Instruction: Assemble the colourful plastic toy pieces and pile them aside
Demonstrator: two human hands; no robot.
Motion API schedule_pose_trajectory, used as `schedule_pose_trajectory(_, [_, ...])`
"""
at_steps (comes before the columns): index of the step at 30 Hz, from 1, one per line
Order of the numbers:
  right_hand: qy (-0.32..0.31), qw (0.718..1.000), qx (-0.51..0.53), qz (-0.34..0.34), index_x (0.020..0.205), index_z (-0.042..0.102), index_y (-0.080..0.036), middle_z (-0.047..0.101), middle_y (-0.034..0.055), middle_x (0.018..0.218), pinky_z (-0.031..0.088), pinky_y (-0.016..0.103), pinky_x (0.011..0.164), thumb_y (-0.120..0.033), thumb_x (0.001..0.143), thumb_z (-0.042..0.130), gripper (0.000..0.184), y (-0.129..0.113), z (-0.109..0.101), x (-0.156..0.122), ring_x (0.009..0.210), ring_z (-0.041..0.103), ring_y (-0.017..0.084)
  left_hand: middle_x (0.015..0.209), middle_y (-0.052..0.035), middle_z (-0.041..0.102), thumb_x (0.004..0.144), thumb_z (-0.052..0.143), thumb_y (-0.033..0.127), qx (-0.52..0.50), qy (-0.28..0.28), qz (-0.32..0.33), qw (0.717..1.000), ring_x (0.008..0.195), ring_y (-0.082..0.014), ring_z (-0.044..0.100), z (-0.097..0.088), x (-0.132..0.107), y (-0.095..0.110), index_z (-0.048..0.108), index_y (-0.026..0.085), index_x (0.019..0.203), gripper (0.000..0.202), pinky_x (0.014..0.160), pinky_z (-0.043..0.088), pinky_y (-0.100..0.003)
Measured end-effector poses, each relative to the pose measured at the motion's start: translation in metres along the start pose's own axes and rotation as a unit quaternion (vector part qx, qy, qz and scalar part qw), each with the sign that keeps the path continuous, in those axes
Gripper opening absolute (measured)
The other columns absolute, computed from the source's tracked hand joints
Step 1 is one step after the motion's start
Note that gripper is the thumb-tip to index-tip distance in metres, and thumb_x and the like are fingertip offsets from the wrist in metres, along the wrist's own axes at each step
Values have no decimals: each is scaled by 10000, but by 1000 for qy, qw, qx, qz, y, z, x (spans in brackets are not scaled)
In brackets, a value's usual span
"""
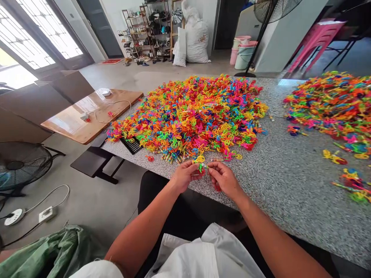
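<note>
Currently, both hands meet just in front of the large pile [197,116] of coloured plastic pieces, at its near side. Left hand [185,177]: thumb and fingers pinched together on a small cluster [200,166] of yellow, green and red pieces. Right hand [224,178]: thumb and forefinger nearly together at the cluster's right end, apparently clamped on a tiny part [206,166]; too fine to identify. Step in hand, judged from the posture: two-handed fitting or adjusting of small parts, with the left steadying and the right working; whether they are joined cannot be told. The next move would seem to call for a steady left pinch and small, aligned fingertip pressure from the right. A second pile [333,104] stands well apart, right of the large pile.
</note>
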State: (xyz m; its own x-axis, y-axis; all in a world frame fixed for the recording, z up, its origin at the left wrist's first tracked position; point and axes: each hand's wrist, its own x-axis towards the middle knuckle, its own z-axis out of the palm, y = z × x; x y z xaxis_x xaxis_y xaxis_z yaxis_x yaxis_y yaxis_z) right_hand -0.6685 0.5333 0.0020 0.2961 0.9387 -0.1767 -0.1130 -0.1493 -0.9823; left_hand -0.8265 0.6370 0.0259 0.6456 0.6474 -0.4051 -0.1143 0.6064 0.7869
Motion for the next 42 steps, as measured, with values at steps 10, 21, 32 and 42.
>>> schedule_pose_trajectory(10, [-2, 999, 1, -36, 1054, 681, -225, 596, -44, 633, 494, 262, 509, -467, 894, 699, 291, 0, -16, -16, 543, 560, 134, 780, -32, 702, 663, 923, 391, 26, -41, -47, 998, 715, -151, 692, 6, -2, -3, 667, 133, 861, 414, 744, 592, -317])
schedule_pose_trajectory(21, [-5, 999, 4, -37, 993, 686, -215, 636, -24, 667, 565, 310, 559, -494, 873, 720, 306, -6, -30, -35, 560, 606, 147, 667, -10, 660, 758, 852, 434, 144, -33, -17, 989, 619, -117, 638, 28, -8, -9, 612, 134, 711, 388, 717, 569, -298])
schedule_pose_trajectory(32, [45, 996, -46, -55, 1084, 705, -234, 663, 5, 763, 580, 324, 620, -490, 932, 688, 298, 11, -45, -56, 616, 634, 163, 654, -2, 640, 763, 843, 396, 179, -47, -30, 982, 618, -108, 615, 43, -4, -15, 620, 133, 699, 350, 713, 550, -278])
schedule_pose_trajectory(42, [105, 986, 122, -35, 1021, 681, -229, 642, -7, 779, 587, 305, 550, -478, 863, 752, 303, 14, -22, -54, 567, 542, 123, 697, -9, 650, 725, 858, 458, 138, -70, -58, 986, 652, -117, 624, 45, -5, -6, 620, 140, 726, 397, 764, 575, -321])
